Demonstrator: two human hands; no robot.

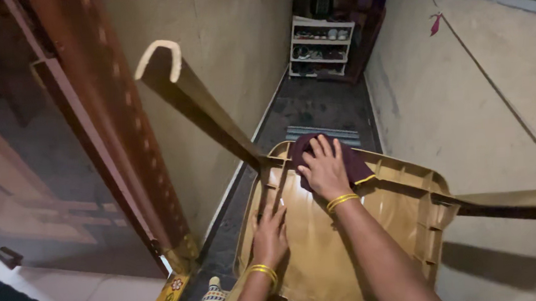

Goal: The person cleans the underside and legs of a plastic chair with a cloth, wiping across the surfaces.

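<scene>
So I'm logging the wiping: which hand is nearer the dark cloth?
Right. The right hand presses flat on the dark maroon cloth on the upturned plastic chair; the left hand rests lower down, apart from it.

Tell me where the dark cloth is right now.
The dark cloth lies in mid-frame under the right hand, pressed on the far edge of the upturned plastic chair. The left hand rests flat nearer the camera.

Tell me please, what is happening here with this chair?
A person has an upturned tan plastic chair in front of them, its legs pointing up and outward. Their right hand presses a dark maroon cloth against the far edge of the seat's underside. Their left hand lies flat on the underside. A shelf rack stands at the end of the narrow passage.
</scene>
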